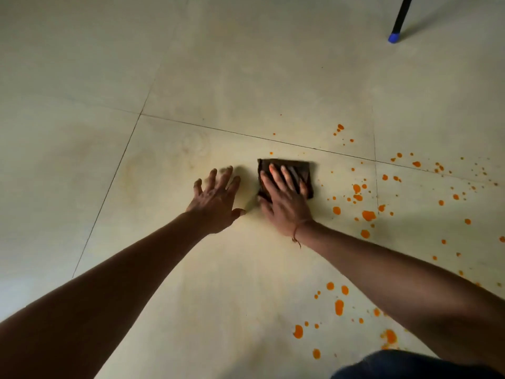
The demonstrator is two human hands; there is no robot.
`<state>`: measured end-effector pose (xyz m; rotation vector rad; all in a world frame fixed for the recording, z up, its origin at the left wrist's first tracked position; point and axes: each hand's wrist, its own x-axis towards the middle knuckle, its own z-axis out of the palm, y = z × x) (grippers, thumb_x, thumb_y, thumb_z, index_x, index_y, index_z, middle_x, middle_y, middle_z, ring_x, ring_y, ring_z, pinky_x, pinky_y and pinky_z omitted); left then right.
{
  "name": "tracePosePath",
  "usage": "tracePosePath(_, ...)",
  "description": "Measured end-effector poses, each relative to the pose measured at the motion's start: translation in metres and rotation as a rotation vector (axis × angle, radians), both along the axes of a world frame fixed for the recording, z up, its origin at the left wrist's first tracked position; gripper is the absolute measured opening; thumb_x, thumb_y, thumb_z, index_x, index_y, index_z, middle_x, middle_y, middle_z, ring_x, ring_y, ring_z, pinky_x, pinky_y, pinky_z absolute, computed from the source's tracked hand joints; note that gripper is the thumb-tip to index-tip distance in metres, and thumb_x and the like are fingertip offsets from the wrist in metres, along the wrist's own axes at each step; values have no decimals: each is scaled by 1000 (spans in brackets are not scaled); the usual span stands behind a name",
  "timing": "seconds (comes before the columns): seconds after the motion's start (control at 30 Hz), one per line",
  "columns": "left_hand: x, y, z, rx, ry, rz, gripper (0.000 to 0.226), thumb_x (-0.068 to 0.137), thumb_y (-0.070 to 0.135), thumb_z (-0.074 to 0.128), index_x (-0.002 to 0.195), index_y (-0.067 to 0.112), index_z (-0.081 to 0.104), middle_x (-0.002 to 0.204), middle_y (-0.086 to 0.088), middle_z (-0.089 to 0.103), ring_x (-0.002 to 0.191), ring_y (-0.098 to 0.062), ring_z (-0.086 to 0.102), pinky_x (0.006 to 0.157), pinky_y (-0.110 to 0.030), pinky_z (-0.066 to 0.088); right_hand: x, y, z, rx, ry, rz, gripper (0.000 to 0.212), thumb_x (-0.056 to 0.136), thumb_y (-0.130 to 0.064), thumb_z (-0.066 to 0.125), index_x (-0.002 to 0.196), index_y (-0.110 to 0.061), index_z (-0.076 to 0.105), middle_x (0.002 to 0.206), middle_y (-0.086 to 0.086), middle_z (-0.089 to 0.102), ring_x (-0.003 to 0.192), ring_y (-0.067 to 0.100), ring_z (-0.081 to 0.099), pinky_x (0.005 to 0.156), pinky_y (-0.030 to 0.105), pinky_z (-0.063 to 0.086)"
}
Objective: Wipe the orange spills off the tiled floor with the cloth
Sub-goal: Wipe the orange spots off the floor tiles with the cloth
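Observation:
A dark brown folded cloth (300,166) lies flat on the pale tiled floor (246,77). My right hand (284,198) presses on it with straight, spread fingers. Just to the left of the cloth, my left hand (216,198) rests on the bare tile with fingers spread, holding nothing. Orange spills (367,214) are scattered as many drops to the right of the cloth, and more orange drops (338,307) lie nearer to me at the lower right. The tile around and left of my hands shows only faint yellowish smears.
A black furniture leg with a blue foot (393,36) stands at the far right. Dark grout lines (246,135) cross the floor behind the hands. My knee in dark blue fabric (410,365) shows at the bottom right.

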<state>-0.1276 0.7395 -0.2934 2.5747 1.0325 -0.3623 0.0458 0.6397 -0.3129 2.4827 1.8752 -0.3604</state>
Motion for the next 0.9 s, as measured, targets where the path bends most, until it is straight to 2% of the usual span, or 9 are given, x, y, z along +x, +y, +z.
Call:
tracePosePath(0.13, 14, 34, 4, 3, -14, -28, 88, 90, 61, 48, 154, 20, 3, 163, -3, -11, 148, -38, -4, 114, -62, 10, -6, -84, 6, 6, -11, 164, 71, 87, -50, 43, 152, -25, 27, 161, 1, 19, 148, 26, 14, 114, 56, 20)
tracePosePath(0.23, 21, 60, -1, 40, -41, -91, 85, 90, 64, 44, 154, 21, 9, 164, -2, -5, 148, -36, 0, 113, -61, 12, 23, -44, 8, -13, 1, 222, 68, 91, -51, 43, 152, -27, 27, 162, 0, 17, 149, 23, 10, 117, 52, 13)
tracePosePath(0.3, 15, 74, -12, 73, -94, -122, 82, 88, 65, 43, 153, 23, 15, 163, -2, 4, 146, -33, 7, 112, -58, 18, 45, 35, 9, -47, -47, 157, 64, 96, -51, 37, 153, -29, 20, 163, -2, 11, 150, 21, 4, 119, 47, 5)
tracePosePath(0.4, 6, 79, -30, 76, -129, -134, 83, 88, 70, 36, 153, 28, 6, 163, 1, -1, 148, -30, 1, 115, -56, 11, 66, 122, 11, -81, -49, -28, 60, 98, -51, 32, 153, -29, 22, 163, -2, 10, 149, 21, 3, 120, 47, 2)
tracePosePath(0.47, 8, 79, -33, 41, -116, -132, 84, 88, 71, 32, 154, 28, 2, 163, 2, -6, 149, -29, -5, 116, -58, 6, 54, 116, 10, -61, -60, -86, 62, 97, -51, 33, 153, -26, 23, 163, 0, 11, 149, 22, 4, 119, 49, 4)
tracePosePath(0.57, 9, 75, -31, 34, -97, -122, 85, 87, 72, 27, 154, 27, 0, 163, 2, -10, 149, -29, -9, 117, -57, 3, 9, 42, 5, 27, 10, 6, 70, 91, -56, 30, 153, -24, 22, 163, 2, 12, 149, 25, 5, 117, 54, 8)
tracePosePath(0.63, 7, 72, -32, 50, -94, -112, 85, 86, 73, 23, 154, 28, -1, 163, 1, -11, 149, -29, -11, 117, -57, 1, 6, 29, 1, -30, 40, 49, 70, 89, -57, 26, 152, -26, 24, 163, 0, 13, 149, 23, 5, 117, 54, 7)
tracePosePath(0.8, 5, 72, -42, 93, -158, -116, 83, 87, 75, 22, 154, 29, 7, 164, 1, -2, 150, -30, -3, 116, -58, 5, 34, 118, 4, 12, 27, -257, 59, 96, -46, 39, 150, -26, 30, 162, -1, 16, 149, 21, 7, 118, 51, 3)
tracePosePath(0.9, 4, 72, -41, 100, -174, -114, 83, 86, 74, 24, 154, 29, 11, 164, 0, 2, 150, -31, 1, 115, -58, 8, -10, 58, 2, 107, 47, -232, 62, 92, -45, 39, 150, -23, 34, 160, 3, 23, 148, 25, 16, 116, 54, 12)
